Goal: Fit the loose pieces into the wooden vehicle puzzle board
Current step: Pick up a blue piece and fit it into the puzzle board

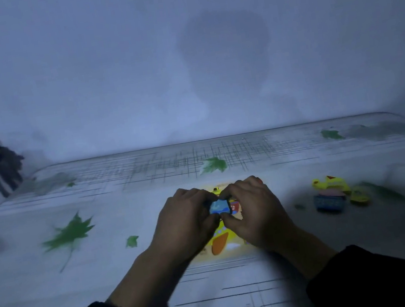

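Both of your grips are closed on one small blue puzzle piece (219, 207): the left hand (185, 222) pinches its left edge and the right hand (254, 211) its right edge, thumbs below it and fingertips curled over the top. Your forearms come in from the lower corners and meet at the piece, palms down, knuckles toward you, dark sleeves (390, 274) pushed back from the wrists. Which way the piece's picture faces is too blurred to tell; it looks a little wider than tall, with its long axis running from one hand to the other. Directly under your hands lies the yellow puzzle board (223, 243), mostly hidden, an orange shape showing near its close edge. Well off to the right of your right hand sits a small heap of loose pieces (335, 193), yellow, pink and blue. All of it rests on a bed sheet (81, 265) printed with green leaves and grey lines.
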A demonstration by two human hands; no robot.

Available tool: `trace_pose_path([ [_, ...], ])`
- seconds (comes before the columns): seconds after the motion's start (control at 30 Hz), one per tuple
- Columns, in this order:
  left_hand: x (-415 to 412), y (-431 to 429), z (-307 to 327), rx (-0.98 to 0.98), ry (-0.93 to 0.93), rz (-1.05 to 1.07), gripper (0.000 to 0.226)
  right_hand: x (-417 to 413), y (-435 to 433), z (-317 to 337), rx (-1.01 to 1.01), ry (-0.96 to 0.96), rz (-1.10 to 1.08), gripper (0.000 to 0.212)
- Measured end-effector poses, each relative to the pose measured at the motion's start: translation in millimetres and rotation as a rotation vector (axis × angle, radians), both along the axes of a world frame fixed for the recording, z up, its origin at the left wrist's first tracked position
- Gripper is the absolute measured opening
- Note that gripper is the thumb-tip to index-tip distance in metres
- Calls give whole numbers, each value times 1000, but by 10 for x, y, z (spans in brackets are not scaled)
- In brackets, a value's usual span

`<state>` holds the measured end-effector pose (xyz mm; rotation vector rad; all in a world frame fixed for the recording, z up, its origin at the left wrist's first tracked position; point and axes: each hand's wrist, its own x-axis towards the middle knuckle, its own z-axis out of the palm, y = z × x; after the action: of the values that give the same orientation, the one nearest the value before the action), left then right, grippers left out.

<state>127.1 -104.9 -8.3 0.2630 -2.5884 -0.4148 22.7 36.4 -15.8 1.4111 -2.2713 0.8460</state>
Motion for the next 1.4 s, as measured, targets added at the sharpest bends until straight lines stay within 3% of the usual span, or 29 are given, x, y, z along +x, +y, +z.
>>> trace_pose_path([
  [0.43,115,-119,-28,23,-91,33,33,106,-69,-53,16,-8,23,25],
  [1.4,86,-155,-33,56,-67,23,28,99,-86,-68,37,-54,8,30],
])
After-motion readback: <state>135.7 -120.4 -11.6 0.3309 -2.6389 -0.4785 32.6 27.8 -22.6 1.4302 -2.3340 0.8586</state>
